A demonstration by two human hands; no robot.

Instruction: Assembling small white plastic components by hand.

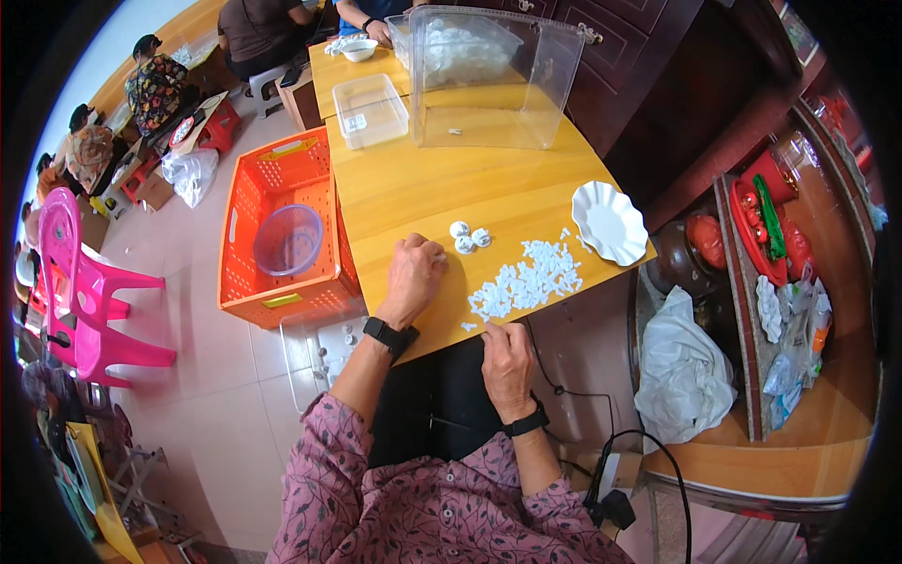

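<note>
My left hand (414, 278) rests on the yellow table, its fingers curled in. A whitish bit shows at its fingertips, too small to name. At the table's near edge my right hand (508, 368) is closed in a pinch; whatever lies between thumb and finger cannot be made out. Just beyond it spreads a heap of small white plastic pieces (528, 280). A little farther, to the right of my left hand, sit three round white parts (463, 244) with dark marks. A white scalloped dish (609, 224) stands at the table's right edge.
A large clear plastic bin (493, 103) and a clear shallow tray (369, 110) stand at the table's far end. An orange crate (246, 299) holding a purple basket (288, 241) abuts its left side. A co-worker's hand (378, 33) is beyond. Black cables (658, 442) hang lower right.
</note>
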